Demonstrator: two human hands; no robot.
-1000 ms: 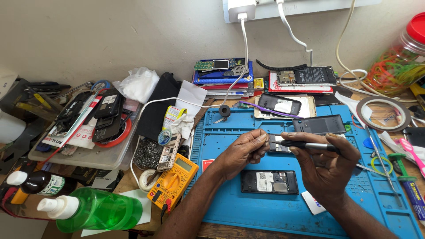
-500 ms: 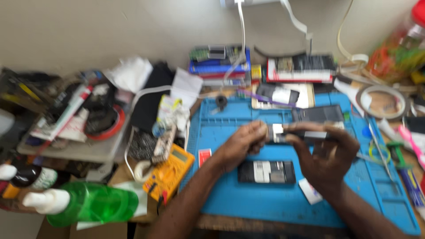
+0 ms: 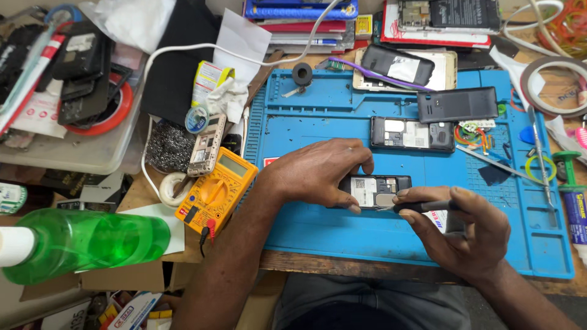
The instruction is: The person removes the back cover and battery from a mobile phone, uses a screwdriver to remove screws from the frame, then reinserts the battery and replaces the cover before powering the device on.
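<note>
Blue work mat [image 3: 342,238]: covers the middle and right of the bench, its near edge at the wooden table lip at 6 o'clock.
Green bottle [image 3: 85,243]: lies on its side at 8 o'clock, well apart from the hands.
Yellow multimeter [image 3: 216,190]: just off the mat's left edge at 9 o'clock of the hands, beside the left forearm.
Black back cover [image 3: 457,104]: on the mat at 1 o'clock, just above a second opened phone [image 3: 413,134].
Black phone with purple toothbrush across it [image 3: 397,65]: at 12 o'clock, past the mat's far edge.
Tape roll [image 3: 553,85]: at 2 o'clock, at the right of the mat.
Metal tweezers [image 3: 492,162]: lie flat at 3 o'clock — nothing lies between them and the hands.
Opened phone [image 3: 376,189]: flat on the mat near the centre, back side up, between the two hands.
Left hand [image 3: 318,174]: arched over the phone's left end, fingers curled down and pressing on it.
Right hand [image 3: 468,235]: at 4 o'clock of the phone, fingers closed around a dark-handled tool [image 3: 428,206].
Tool tip: meets the phone's lower right edge — the exact contact spot is too small to tell.
</note>
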